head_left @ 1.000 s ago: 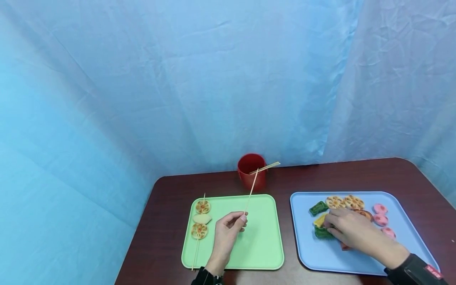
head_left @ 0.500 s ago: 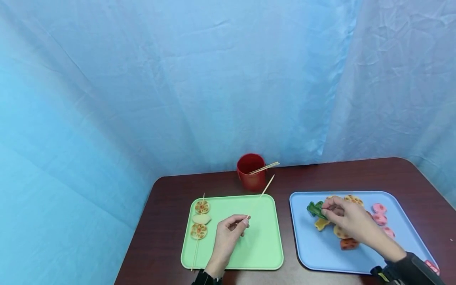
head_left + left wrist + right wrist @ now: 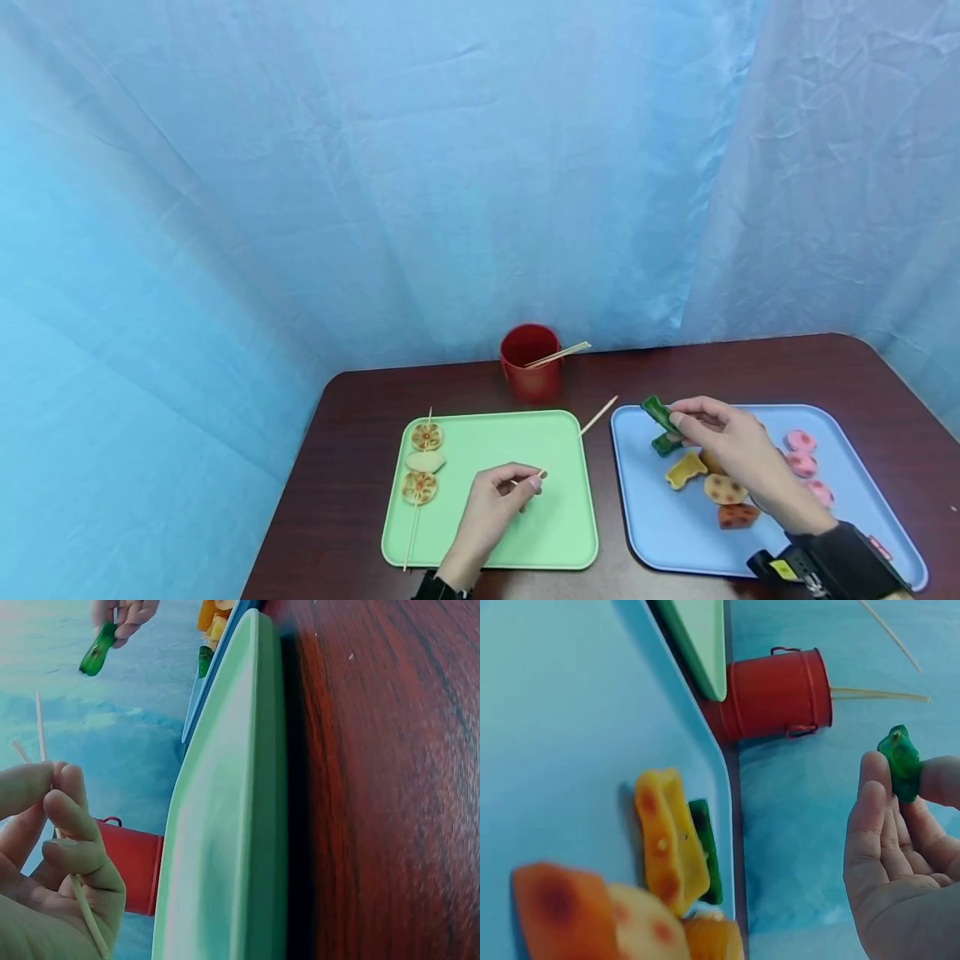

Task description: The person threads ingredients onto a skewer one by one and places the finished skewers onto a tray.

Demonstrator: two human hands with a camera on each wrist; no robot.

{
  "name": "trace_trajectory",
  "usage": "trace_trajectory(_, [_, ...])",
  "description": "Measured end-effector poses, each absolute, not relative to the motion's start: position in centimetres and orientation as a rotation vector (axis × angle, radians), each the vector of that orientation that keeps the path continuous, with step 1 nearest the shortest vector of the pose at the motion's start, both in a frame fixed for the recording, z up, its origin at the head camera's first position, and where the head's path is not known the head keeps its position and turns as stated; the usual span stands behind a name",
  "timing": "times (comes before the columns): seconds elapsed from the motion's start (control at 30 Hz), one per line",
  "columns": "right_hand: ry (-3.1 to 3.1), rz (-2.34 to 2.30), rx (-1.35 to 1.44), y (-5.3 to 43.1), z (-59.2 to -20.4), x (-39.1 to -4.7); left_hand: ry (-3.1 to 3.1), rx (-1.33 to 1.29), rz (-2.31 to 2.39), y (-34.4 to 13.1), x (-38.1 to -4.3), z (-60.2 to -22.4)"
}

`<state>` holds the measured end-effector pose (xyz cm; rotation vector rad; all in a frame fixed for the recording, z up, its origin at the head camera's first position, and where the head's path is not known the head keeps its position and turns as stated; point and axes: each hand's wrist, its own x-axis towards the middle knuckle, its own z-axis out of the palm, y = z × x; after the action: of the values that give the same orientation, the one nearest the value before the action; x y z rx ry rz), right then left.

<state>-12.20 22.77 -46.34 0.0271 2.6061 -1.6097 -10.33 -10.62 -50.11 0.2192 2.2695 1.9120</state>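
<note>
My left hand [image 3: 491, 510] pinches a thin wooden skewer [image 3: 598, 417] over the green tray [image 3: 555, 533]. The skewer's far end slants up to the right, past the tray's corner. Between the thumb and fingers of my right hand [image 3: 731, 437] is a piece of green pepper [image 3: 902, 761], raised above the far left corner of the blue tray [image 3: 660, 533]. A second green pepper piece [image 3: 664, 444] lies below it, beside a yellow pepper piece [image 3: 686, 470]. A spotted pale slice [image 3: 725, 489] and a reddish-brown chunk [image 3: 738, 516] lie nearer.
On the green tray's left side lies a loaded skewer with two lotus root slices [image 3: 419, 487] around a pale slice [image 3: 425, 462]. A red bucket [image 3: 534, 385] with several skewers [image 3: 558, 354] leaning in it stands behind. Pink pieces [image 3: 802, 464] line the blue tray's right.
My right hand has picked up the green pepper piece and lifted it toward the back left. My left hand has shifted slightly right, swinging the skewer's far end rightward and down.
</note>
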Motion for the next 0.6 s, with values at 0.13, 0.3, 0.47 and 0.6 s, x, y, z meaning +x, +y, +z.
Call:
trace_trajectory(0.13, [2.561,-1.722,0.017,21.9,-46.2,-12.4,2.299,0.305,1.860,-10.2,-10.1,-50.1])
trace_trajectory(0.3, [2.540,-1.790,-0.027,21.1,-46.1,-12.6,2.312,0.314,1.828,-9.6,-9.7,-49.0])
trace_trajectory(0.47, [2.551,-1.816,-0.036,20.5,-46.0,-12.8,2.318,0.321,1.814,-9.6,-9.8,-49.6])
trace_trajectory(0.6, [2.565,-1.812,-0.028,20.2,-45.9,-12.8,2.320,0.305,1.788,-9.7,-10.0,-50.1])
